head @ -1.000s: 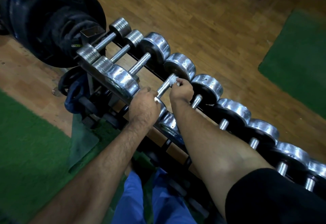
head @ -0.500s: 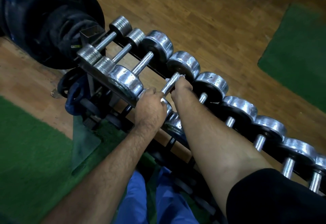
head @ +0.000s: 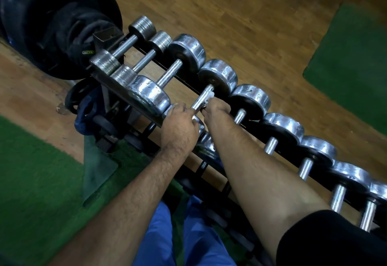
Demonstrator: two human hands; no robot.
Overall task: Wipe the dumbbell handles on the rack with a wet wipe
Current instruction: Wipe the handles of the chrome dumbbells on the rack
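You stand in a gym: chrome dumbbells (head: 184,56) on a rack (head: 125,96), black weight plates (head: 62,24), green floor mats (head: 351,60).

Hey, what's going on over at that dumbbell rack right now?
A person is cleaning dumbbells on the rack. The right hand presses a white wipe around the fourth dumbbell's handle, while the left hand grips that dumbbell's near end to steady it. The other dumbbells sit untouched in their row.
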